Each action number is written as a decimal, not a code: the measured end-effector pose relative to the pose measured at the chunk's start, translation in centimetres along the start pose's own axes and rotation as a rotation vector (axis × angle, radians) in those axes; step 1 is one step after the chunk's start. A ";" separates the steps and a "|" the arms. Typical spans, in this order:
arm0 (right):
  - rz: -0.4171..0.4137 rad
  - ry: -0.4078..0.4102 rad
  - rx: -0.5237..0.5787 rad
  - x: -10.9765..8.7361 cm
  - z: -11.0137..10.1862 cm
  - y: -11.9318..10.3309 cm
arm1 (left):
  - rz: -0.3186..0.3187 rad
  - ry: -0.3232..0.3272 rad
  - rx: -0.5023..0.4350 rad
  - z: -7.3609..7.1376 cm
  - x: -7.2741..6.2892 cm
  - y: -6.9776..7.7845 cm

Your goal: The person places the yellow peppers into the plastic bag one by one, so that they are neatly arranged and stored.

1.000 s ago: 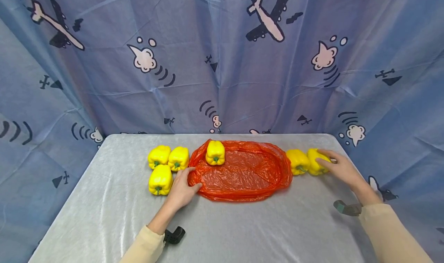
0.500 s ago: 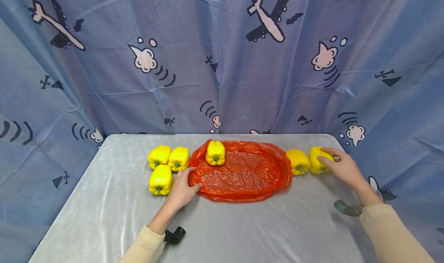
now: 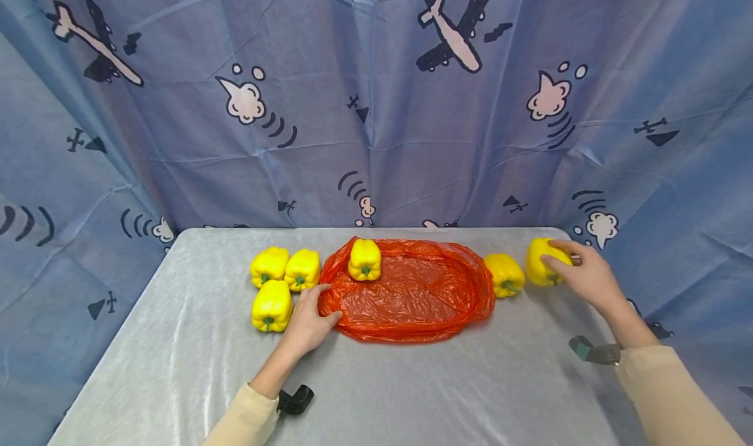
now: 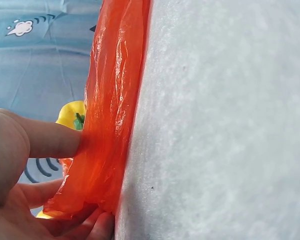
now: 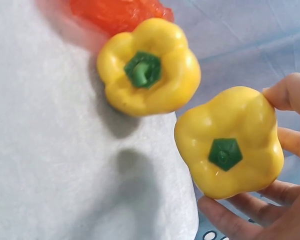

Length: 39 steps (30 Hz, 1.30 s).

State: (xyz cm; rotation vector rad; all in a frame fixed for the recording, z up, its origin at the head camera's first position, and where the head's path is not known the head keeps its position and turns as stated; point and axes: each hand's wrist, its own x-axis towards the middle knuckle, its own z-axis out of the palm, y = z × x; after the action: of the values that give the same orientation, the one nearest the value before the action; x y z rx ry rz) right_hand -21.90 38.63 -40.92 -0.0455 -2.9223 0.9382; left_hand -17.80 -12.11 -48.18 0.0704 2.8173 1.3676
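Observation:
My right hand [image 3: 590, 277] grips a yellow bell pepper [image 3: 544, 263] at the right side of the table; in the right wrist view thumb and fingers wrap this pepper [image 5: 230, 145], its green stem facing the camera, raised off the cloth. A red plastic bag [image 3: 406, 328] lies spread with its mouth wide in the middle. At the bag's left end, my left hand [image 3: 308, 320] holds the rim; the left wrist view has the bag's film [image 4: 110, 110] between thumb and fingers. One pepper [image 3: 365, 261] sits in the bag's back left part.
Another yellow pepper [image 3: 504, 276] stands against the bag's right end. Left of the bag are three more, a front pepper [image 3: 272, 307] and two behind. The pale cloth-covered table [image 3: 412, 394] ends at a patterned blue curtain [image 3: 376, 106].
My right hand has lifted its pepper and moved it slightly right and back, apart from the neighbouring pepper. The left hand and bag stay as they were.

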 end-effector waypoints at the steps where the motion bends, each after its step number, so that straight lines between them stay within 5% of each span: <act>1: -0.002 0.004 0.002 0.0 -0.1 -0.1 | 0.000 0.000 0.000 0.0 0.0 0.0; 39: -0.069 0.041 0.073 -0.4 0.9 -9.1 | -0.020 -0.011 -0.012 -0.1 0.1 0.0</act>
State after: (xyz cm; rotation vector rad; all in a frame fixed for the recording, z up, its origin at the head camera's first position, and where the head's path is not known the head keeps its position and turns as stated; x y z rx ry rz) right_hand -21.58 30.66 -36.36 0.0390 -2.8297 1.0199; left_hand -17.88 -12.17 -48.16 0.0496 2.7928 1.3763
